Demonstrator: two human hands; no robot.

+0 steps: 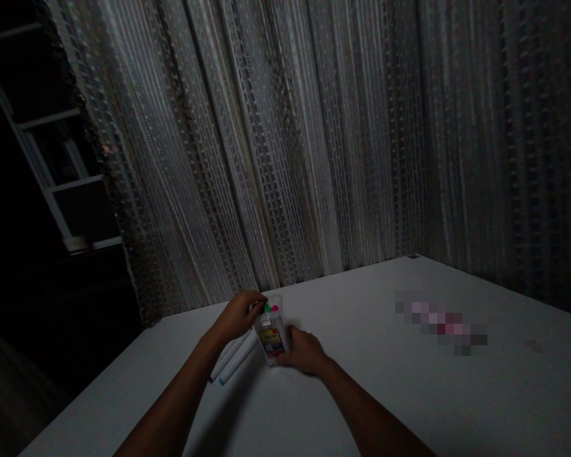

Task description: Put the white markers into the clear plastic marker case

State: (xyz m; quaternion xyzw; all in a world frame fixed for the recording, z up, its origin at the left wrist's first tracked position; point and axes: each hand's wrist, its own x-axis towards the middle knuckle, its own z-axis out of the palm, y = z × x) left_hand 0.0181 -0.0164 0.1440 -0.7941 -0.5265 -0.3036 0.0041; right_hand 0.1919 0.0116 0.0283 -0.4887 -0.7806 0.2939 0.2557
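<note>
A clear plastic marker case [270, 339] with a yellow, blue and red label stands on the white table, tilted slightly. My right hand [305, 351] is wrapped round its lower right side. Over the open top, my left hand [240, 314] has its fingers pinched at a green-tipped marker [267, 308]; the exact contact is partly hidden. Beside it a pink-tipped marker [275, 308] sticks up inside the case. Left of the case, under my left forearm, lie white markers, one with a blue end [223, 381] and one with a purple end [212, 379].
The white table [361, 393] reaches back to a striped, textured curtain [285, 139]. A blurred-out pink and red item [440, 320] lies on the table to the right. Dark shelving [71, 184] stands at the far left. The light is dim.
</note>
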